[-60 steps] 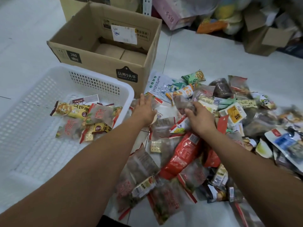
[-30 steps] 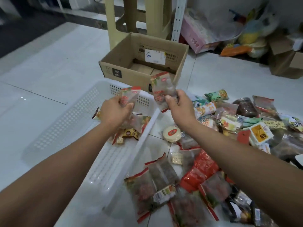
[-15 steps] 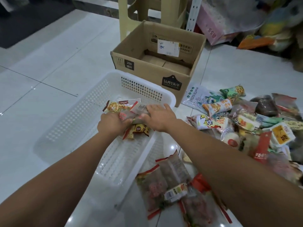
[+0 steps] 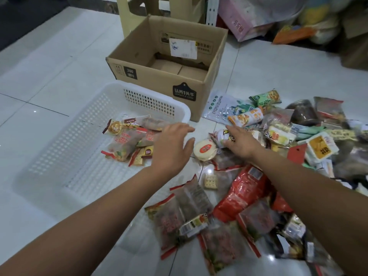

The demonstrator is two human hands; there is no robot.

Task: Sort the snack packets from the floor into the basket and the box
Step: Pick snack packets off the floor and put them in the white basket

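**Next pick: 2 empty hands by the pile**

The left hand (image 4: 171,148) hovers at the white perforated plastic basket (image 4: 179,109), fingers loosely spread, empty. The right hand (image 4: 242,145) lays straight fingers on a small white cartoon-printed packet (image 4: 220,136) in the floor heap of snack packets (image 4: 249,188). Next, probably: pinch it, then choose the basket or the brown cardboard box (image 4: 159,78).

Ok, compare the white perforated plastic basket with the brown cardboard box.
The white perforated plastic basket has holed walls; the brown cardboard box has solid ones. The basket is shallow, the box deeper. The basket holds several snack packets; the box shows none. Both stand open-topped on the tiled floor.
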